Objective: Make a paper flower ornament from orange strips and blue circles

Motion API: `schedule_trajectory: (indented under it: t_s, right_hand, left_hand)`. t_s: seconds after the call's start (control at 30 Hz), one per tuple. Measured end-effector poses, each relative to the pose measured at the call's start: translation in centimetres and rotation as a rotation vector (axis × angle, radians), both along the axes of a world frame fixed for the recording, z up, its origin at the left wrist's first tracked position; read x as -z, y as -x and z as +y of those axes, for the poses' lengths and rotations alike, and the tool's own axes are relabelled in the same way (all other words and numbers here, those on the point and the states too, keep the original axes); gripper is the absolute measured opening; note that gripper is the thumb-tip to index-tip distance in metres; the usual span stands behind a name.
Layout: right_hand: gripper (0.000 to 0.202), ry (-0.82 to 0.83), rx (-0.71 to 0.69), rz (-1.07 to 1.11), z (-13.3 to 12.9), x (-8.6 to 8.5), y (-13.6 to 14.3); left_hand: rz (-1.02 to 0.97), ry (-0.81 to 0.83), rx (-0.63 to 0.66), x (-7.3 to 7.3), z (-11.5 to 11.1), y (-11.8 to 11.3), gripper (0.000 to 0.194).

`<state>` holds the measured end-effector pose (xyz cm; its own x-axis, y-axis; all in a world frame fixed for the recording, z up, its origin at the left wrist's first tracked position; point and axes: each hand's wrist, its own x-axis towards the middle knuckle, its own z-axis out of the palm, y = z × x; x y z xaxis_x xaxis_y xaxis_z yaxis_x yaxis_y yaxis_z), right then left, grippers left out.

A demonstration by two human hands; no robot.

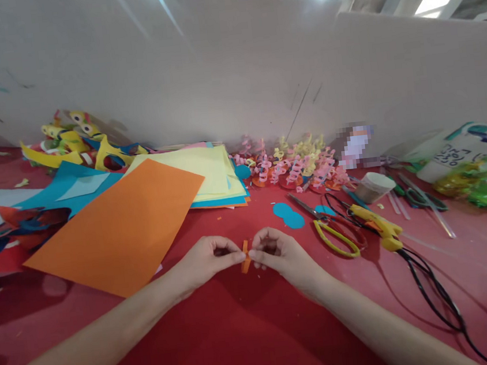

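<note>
Between my two hands, a little above or on the red tabletop, is a narrow orange paper strip (245,256). My left hand (216,254) pinches it from the left with thumb and forefinger. From the right, my right hand (277,251) pinches the same strip, its other fingers curled. The fingertips of both hands nearly meet at the strip's middle. A large orange sheet (122,230) lies to the left of my left hand. Blue paper circles (289,216) and yellow-handled scissors (333,234) lie beyond and right of my right hand.
A yellow glue gun (376,223) with a black cord lies at the right. Pink and yellow paper curls on orange bases (294,168) line the wall. Stacked yellow paper (182,174) and yellow paper figures (77,139) are at the left. A roll of tape (374,185) stands near a white container (462,151).
</note>
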<state>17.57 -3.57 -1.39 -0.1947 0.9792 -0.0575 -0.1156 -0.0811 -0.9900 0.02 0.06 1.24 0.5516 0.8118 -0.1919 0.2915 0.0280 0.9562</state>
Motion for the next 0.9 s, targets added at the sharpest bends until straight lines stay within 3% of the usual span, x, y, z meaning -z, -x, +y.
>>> schedule_trajectory:
  t_s: [0.13, 0.2, 0.33, 0.43, 0.7, 0.9]
  right_hand:
    - [0.014, -0.116, -0.002, -0.129, -0.1, 0.2, -0.1]
    - [0.008, -0.292, 0.018, -0.271, -0.3, 0.0, -0.2]
    - [0.017, -0.689, 0.05, -0.573, -0.7, -0.5, -0.3]
    - [0.014, -0.811, 0.065, -0.667, -0.9, -0.7, -0.4]
    - [0.01, -0.8, 0.104, -0.601, -1.1, -1.1, -0.2]
    - [0.005, -0.604, 0.145, -0.494, -1.2, -1.3, 0.2]
  left_hand:
    - [-0.01, 0.063, -0.054, 0.0, -0.1, 0.0, 0.015]
    - [-0.049, 0.115, -0.101, 0.1, -0.1, 0.1, 0.015]
    - [-0.15, 0.214, -0.155, 0.0, -0.2, 0.0, 0.015]
    - [-0.196, 0.25, -0.157, -0.2, -0.4, -0.1, 0.015]
    - [-0.213, 0.233, -0.153, 0.2, -0.6, -0.2, 0.015]
    - [-0.219, 0.142, -0.117, 0.5, -0.6, -0.1, 0.012]
